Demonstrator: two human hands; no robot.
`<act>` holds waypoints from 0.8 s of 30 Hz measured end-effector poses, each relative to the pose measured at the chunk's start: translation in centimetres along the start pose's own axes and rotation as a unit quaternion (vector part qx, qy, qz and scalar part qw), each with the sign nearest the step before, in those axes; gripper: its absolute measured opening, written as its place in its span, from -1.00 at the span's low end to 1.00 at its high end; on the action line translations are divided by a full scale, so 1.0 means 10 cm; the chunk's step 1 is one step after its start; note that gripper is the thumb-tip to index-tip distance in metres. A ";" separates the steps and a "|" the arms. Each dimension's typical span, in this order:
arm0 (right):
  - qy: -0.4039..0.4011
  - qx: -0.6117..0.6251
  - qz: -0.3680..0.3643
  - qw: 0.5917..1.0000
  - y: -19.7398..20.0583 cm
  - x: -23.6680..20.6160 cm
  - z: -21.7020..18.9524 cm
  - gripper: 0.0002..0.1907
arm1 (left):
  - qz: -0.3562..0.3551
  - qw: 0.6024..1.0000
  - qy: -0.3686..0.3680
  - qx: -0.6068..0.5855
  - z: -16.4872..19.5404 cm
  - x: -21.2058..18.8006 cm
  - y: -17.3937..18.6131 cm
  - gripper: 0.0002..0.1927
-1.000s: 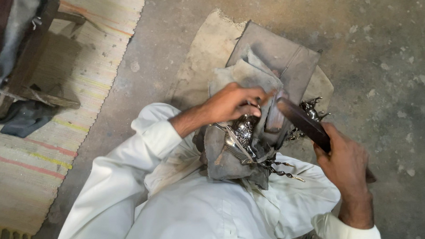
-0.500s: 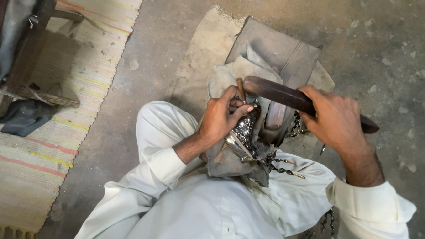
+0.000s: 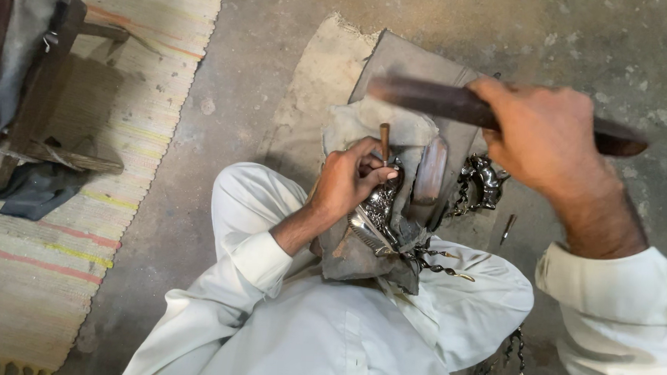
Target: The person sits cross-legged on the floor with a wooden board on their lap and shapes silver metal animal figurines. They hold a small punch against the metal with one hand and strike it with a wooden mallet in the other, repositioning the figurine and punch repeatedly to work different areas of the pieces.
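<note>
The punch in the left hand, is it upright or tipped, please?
Upright: the punch stands on end on the metal piece, gripped by the left hand.

White clothing (image 3: 327,337), grey cloth (image 3: 368,249), silvery metal piece (image 3: 377,212), dark brown stick (image 3: 457,103), pale multicoloured-striped mat (image 3: 69,221).

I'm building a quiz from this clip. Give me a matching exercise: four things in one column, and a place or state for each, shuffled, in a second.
Things:
1. flat dark bar
2. thin punch
3. silver ornate piece
4. striped mat

Places or states:
A. upright, pinched in the left hand
B. on the floor at the left of the view
C. raised and motion-blurred in the right hand
D. resting on grey cloth at the lap, under the left hand

Pairs: 1-C, 2-A, 3-D, 4-B
</note>
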State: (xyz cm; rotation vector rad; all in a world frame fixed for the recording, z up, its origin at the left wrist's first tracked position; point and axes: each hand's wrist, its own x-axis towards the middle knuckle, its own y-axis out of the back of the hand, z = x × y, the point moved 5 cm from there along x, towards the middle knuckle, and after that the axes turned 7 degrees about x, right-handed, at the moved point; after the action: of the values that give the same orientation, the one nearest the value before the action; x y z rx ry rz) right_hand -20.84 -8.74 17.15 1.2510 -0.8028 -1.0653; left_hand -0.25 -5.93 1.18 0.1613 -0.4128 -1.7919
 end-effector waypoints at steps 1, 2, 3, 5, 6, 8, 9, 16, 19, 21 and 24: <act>0.004 0.002 -0.015 1.000 -0.01 0.00 0.02 -0.48 | -0.013 1.000 -0.006 -0.015 0.01 0.02 -0.01 -0.66; 0.010 0.004 -0.030 0.999 -0.03 -0.01 0.04 -0.47 | -0.025 0.999 -0.012 -0.029 0.03 0.04 -0.01 -0.67; 0.015 0.007 -0.043 0.999 -0.05 -0.01 0.07 -0.46 | -0.037 0.998 -0.019 -0.043 0.04 0.07 -0.02 -0.67; -0.031 -0.009 -0.053 0.998 -0.12 -0.06 0.17 -0.48 | -0.071 0.997 -0.025 -0.027 0.04 0.14 -0.03 -0.70; -0.055 -0.017 -0.061 0.996 -0.16 -0.10 0.22 -0.49 | -0.089 0.995 -0.027 -0.021 0.05 0.17 -0.05 -0.71; -0.084 0.061 -0.076 0.992 -0.24 -0.19 0.34 -0.58 | -0.113 0.992 -0.054 -0.021 0.07 0.23 -0.06 -0.69; -0.096 0.101 -0.084 0.987 -0.30 -0.24 0.39 -0.62 | -0.124 0.990 -0.067 -0.020 0.07 0.26 -0.06 -0.68; -0.201 0.182 -0.064 0.960 -0.70 -0.66 0.58 -0.60 | -0.220 0.965 -0.140 0.043 0.14 0.47 -0.15 -0.62; -0.205 0.203 -0.040 0.957 -0.85 -0.84 0.56 -0.58 | -0.257 0.942 -0.202 0.070 0.22 0.54 -0.16 -0.61; -0.257 0.317 0.035 0.912 -0.89 -0.99 0.61 -0.54 | -0.263 0.932 -0.246 0.043 0.30 0.55 -0.17 -0.56; -0.228 0.209 -0.063 0.949 -1.10 -1.13 0.48 -0.53 | -0.333 0.913 -0.219 0.091 0.30 0.57 -0.22 -0.62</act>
State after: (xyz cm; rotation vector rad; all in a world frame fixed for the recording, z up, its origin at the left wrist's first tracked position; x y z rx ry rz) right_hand -31.13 0.43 8.03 1.4403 -1.3722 -1.3606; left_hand -4.74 -10.33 3.78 0.0237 -0.9330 -2.4712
